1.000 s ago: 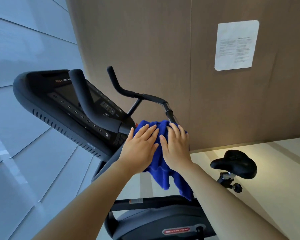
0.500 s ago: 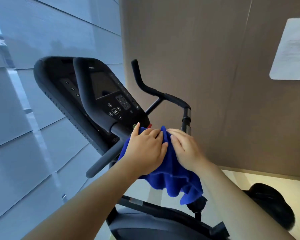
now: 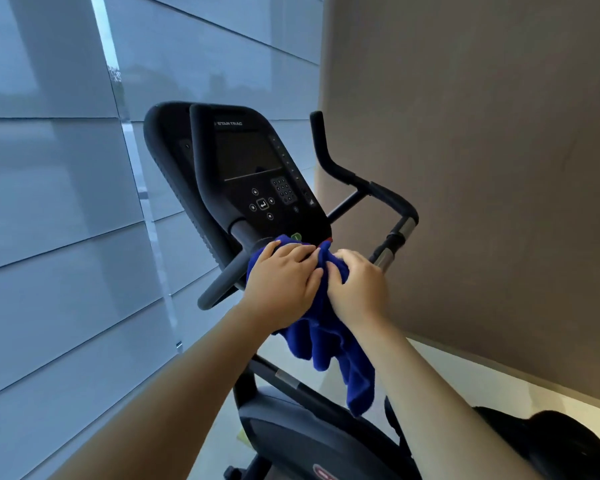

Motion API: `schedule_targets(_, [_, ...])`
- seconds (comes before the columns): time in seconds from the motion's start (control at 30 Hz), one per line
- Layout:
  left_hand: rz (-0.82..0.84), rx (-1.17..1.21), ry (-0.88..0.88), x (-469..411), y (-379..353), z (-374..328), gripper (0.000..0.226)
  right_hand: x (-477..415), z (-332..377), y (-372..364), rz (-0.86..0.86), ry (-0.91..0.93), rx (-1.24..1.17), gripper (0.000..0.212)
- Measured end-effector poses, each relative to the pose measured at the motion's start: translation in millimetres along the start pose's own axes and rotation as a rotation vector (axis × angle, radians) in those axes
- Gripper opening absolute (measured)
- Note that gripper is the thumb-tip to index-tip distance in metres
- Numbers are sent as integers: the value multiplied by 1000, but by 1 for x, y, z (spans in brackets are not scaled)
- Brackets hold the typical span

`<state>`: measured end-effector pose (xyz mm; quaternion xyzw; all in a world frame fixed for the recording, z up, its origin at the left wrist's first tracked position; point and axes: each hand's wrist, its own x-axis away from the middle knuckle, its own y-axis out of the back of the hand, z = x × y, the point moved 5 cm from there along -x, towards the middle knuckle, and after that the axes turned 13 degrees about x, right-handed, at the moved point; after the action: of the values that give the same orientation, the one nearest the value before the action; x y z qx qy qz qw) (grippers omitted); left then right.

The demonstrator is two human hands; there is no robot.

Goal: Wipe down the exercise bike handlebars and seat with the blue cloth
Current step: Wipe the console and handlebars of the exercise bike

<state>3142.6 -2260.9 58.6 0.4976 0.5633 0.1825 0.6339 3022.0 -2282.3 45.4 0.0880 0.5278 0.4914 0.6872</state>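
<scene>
A blue cloth (image 3: pixel 329 344) is draped over the middle of the black handlebars (image 3: pixel 357 178) of the exercise bike, just below its console (image 3: pixel 257 168). My left hand (image 3: pixel 281 282) lies flat on the cloth's left part. My right hand (image 3: pixel 359 287) pinches a fold of the cloth beside it, fingers curled. The cloth's lower half hangs loose between my forearms. The left handlebar grip (image 3: pixel 205 188) rises in front of the console. The black seat (image 3: pixel 561 445) shows at the bottom right, partly hidden by my right arm.
A glass wall with pale blinds (image 3: pixel 66 202) runs along the left. A brown panelled wall (image 3: pixel 499 150) stands close behind the bike on the right. The bike's frame and flywheel cover (image 3: pixel 291 434) sit below my arms, over a light floor (image 3: pixel 465 382).
My view has swung left and closer to the console; the seat slid to the bottom right corner. Both hands stayed on the cloth, and my right hand's fingers have curled into it.
</scene>
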Motion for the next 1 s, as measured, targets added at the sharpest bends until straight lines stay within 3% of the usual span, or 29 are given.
schedule_targets(0.2, [-19,-2,55,16,-7,-12,53,30,-1,-6,-50,111,6,30])
schedule_targets(0.33, [60,-37,78,-5,-13,-2,46,8,-7,-9,92,162,10,35])
schedule_targets(0.47, [43,-62,93,-20,-13,-2,54,-6,-14,-13,200,176,3,31])
schedule_targets(0.8, [-102,44,117,-7,-4,-8,33,-2,-14,-7,107,97,-94,12])
schedule_targets(1.0, [-135,109,52,-2,-1,-8,26,10,-13,-3,-63,71,-94,14])
